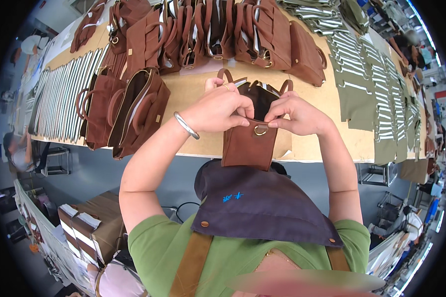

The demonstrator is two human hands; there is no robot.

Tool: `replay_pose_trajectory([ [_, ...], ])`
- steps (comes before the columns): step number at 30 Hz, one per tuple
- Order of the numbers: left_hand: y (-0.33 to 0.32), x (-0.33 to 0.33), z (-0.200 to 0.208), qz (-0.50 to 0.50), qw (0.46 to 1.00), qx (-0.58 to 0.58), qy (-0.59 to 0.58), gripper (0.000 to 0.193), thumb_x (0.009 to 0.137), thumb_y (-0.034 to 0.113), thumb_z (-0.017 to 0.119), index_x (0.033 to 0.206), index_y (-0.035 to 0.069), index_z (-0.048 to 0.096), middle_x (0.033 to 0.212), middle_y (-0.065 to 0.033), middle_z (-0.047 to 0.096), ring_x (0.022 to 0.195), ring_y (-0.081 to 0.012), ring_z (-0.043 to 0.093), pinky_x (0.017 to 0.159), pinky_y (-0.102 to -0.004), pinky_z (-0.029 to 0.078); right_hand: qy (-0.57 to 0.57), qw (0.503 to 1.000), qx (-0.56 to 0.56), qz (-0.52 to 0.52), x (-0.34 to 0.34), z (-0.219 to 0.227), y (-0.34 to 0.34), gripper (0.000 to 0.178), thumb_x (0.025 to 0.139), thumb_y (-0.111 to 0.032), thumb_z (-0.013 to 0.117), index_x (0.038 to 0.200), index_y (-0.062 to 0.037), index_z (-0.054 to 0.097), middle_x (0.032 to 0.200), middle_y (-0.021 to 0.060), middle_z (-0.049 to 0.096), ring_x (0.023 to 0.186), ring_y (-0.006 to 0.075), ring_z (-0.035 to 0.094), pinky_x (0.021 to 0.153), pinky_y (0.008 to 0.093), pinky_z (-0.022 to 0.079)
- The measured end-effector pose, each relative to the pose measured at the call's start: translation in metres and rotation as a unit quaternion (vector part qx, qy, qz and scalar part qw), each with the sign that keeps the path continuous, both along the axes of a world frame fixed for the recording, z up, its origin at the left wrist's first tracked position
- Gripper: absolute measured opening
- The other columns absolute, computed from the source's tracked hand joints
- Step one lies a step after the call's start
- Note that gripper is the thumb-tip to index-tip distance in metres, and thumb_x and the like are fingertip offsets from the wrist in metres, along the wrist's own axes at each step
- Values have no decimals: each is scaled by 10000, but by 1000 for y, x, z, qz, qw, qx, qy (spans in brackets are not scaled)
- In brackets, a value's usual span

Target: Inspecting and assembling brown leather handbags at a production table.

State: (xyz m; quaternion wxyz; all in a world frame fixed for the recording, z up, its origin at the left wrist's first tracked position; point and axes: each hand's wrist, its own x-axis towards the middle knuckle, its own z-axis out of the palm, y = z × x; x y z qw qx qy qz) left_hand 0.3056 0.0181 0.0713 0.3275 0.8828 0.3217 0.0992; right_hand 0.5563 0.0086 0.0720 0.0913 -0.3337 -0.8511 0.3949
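Note:
A small brown leather handbag [247,148] stands at the near edge of the table, its top open and dark inside. On its narrow near side hangs a gold D-ring [260,129] from a short tab. My left hand [226,106], with a silver bangle at the wrist, pinches the bag's top rim on the left of the tab. The rim's right part is pinched between the thumb and fingers of my right hand [296,115]. Both handles of the bag rise beyond my fingers.
Brown handbags [143,111] stand to the left, and more [203,37] are lined up at the back. White-edged strips [67,94] lie far left. Olive pieces with white stripes [369,74] cover the table's right side. A stool [376,173] is under the table [312,106].

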Motion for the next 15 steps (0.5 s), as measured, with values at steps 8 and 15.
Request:
replay_pose_trajectory([
  [8,1,3,6,-22,998,-26,60,99,826,233,708,903,173,725,759,34,638,948,-141,546,1050,-446,203,-3,1000,2,-2,-10,5,-2,152,821,-85,670,967,-88,709,792,18,654,775,182,600,857,334,372],
  [15,-1,0,-4,-2,1000,-3,4,78,833,234,689,855,170,728,721,32,670,896,-160,516,928,-419,230,65,992,-98,-45,-8,-5,-1,161,854,-118,669,984,-31,707,774,74,671,714,161,636,661,308,495],
])
